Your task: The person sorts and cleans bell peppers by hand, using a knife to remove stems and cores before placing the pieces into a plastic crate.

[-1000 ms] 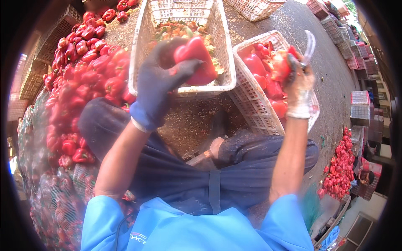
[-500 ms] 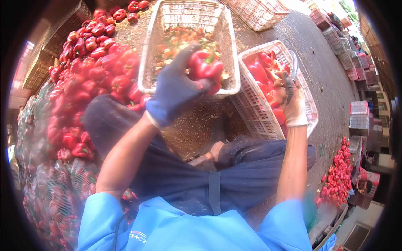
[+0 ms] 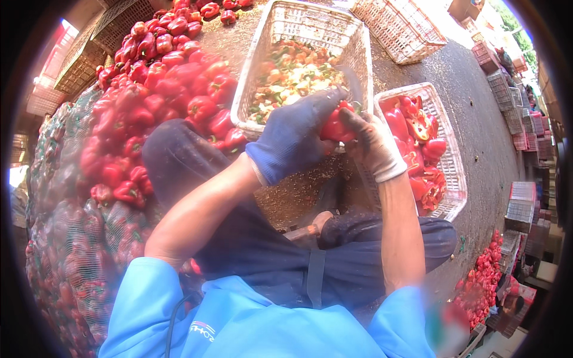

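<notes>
Far left: netted sacks [image 3: 65, 238] of red peppers, stacked along the edge, mesh dark, contents dim. Upper left: dark slatted crates [image 3: 89, 51], tilted, partly cut off by the rim. Beside them: loose heap of whole red peppers [image 3: 161, 89], green stems showing, spread over the ground up to a dark-trousered knee [image 3: 179, 155]. Centre top: pale plastic lattice basket [image 3: 262, 71], rectangular, holding pepper trimmings of green, white and orange-red. Centre: left hand [image 3: 295, 137] in a dark blue glove, clamped around a red pepper [image 3: 335, 126], held just over the near rim of that basket. Touching the same pepper from the other side: right hand [image 3: 373, 146] in a soiled whitish glove, closed on a knife whose blade [image 3: 353, 89] rises above the pepper; handle hidden in the fist. Hands together, meeting at the pepper. Below: bare forearms, light blue sleeves [image 3: 239, 322], dark apron or trousers. Right of centre: second pale lattice basket [image 3: 450, 161], holding cut red pepper pieces. Top right: empty lattice basket [image 3: 400, 27], tilted on dark pavement. Far right: stacked crates [image 3: 522, 203], pale and reddish, in rows along the edge; labels too small to tell. Lower right: smaller heap of red peppers [image 3: 483, 277] on the ground, a box beside it blurred.
</notes>
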The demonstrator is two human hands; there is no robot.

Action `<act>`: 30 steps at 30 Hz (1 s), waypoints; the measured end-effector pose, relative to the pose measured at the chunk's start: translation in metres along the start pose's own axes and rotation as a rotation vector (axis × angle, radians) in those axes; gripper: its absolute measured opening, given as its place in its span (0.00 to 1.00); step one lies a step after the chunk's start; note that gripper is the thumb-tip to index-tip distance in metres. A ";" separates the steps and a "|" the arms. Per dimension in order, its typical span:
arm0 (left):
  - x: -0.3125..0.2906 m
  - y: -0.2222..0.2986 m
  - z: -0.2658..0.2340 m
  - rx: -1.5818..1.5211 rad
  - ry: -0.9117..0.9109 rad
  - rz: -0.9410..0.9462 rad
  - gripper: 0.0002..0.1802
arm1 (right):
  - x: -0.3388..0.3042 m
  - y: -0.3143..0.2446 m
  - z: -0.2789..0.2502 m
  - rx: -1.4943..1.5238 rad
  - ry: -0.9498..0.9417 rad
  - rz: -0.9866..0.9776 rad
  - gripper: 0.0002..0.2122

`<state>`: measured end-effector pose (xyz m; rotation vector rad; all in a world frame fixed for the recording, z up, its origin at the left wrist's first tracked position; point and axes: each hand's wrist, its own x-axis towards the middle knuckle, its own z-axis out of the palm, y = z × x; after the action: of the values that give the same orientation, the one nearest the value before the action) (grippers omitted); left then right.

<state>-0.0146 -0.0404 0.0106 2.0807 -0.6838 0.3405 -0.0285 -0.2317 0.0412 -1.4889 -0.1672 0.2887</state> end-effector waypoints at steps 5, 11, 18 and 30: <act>0.003 -0.010 0.008 -0.385 0.106 -0.113 0.38 | 0.004 0.006 -0.005 0.313 0.067 0.132 0.17; -0.001 -0.064 0.026 -0.412 0.001 0.018 0.26 | 0.015 0.022 -0.009 -0.102 -0.009 0.014 0.18; -0.005 -0.073 0.044 -0.189 0.061 -0.152 0.16 | 0.027 0.036 -0.009 -0.093 -0.128 0.054 0.19; 0.008 -0.064 0.027 0.161 0.088 -0.286 0.14 | 0.024 0.015 0.025 0.416 0.149 0.189 0.19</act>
<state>0.0289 -0.0369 -0.0442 2.2648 -0.3077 0.3311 -0.0138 -0.2002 0.0267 -1.1074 0.1480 0.3397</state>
